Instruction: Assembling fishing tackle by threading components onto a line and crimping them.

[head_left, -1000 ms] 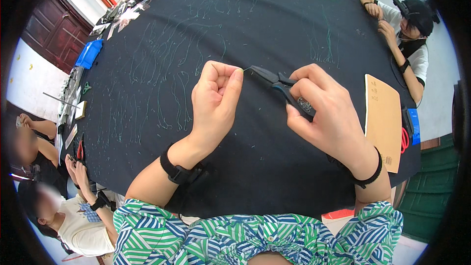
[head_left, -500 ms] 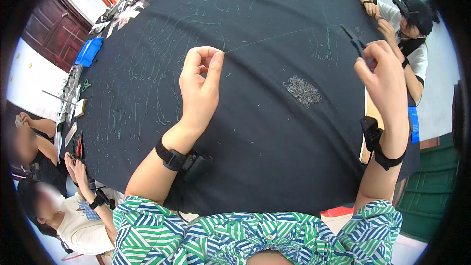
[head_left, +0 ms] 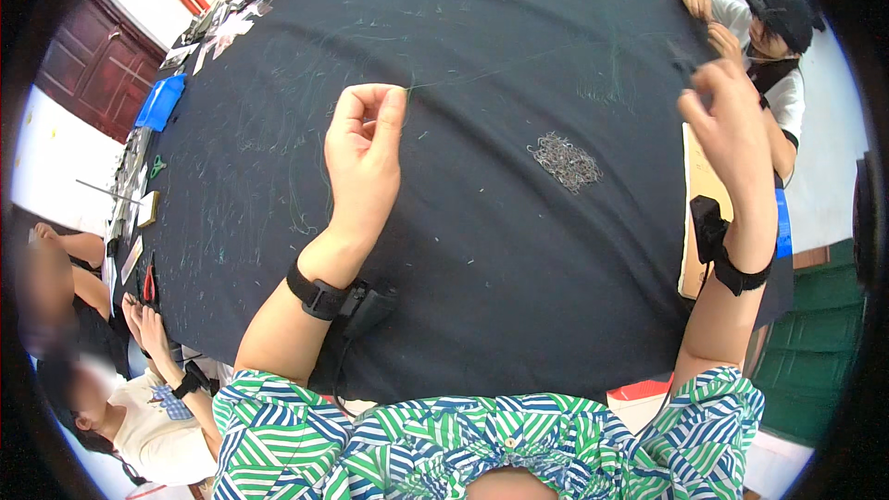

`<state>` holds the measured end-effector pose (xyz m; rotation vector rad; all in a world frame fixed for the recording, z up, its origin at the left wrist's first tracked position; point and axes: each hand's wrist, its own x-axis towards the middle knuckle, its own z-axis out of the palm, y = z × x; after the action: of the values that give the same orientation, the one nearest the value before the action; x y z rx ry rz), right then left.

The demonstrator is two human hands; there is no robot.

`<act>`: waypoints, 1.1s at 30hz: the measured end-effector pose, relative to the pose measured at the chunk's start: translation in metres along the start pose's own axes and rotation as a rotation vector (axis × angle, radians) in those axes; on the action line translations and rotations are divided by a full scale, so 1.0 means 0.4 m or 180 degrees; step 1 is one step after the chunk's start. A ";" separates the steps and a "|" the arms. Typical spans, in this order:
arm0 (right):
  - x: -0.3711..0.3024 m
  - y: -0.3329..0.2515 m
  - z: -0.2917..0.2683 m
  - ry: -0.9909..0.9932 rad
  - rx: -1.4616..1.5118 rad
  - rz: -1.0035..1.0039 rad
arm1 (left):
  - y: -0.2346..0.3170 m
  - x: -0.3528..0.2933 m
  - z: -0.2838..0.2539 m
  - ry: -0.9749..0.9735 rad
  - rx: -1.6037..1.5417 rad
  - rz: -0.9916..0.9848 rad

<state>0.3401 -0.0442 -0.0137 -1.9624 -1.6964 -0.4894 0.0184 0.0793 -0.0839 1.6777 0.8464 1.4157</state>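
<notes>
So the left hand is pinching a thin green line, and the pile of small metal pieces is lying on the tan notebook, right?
Not quite: the head view shows the pile of small metal pieces lying on the black cloth, apart from the tan notebook. The left hand is pinching a thin green line, as you said.

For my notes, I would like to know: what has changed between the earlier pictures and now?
The right hand moved right, away from the left hand, with the pliers, now blurred; the thread stretches between them. The left hand shifted slightly left and up in the picture, still pinching the thread. The pile of metal pieces stayed.
</notes>
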 end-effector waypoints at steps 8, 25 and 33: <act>-0.053 -0.109 0.022 -0.1116 0.0109 -0.0299 | -0.005 -0.006 0.000 -0.0090 -0.0372 -0.0352; -0.110 -0.264 0.070 -0.2029 0.1063 -0.1528 | 0.063 -0.041 0.026 -0.0953 0.0170 0.0307; -0.045 -0.296 0.032 -0.2229 0.4135 0.0736 | 0.078 -0.049 0.022 -0.1122 0.0541 0.0763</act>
<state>0.2200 -0.0391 -0.0185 -1.2596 -1.4140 1.2273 0.0241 0.0461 -0.0667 2.1386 0.5938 1.1711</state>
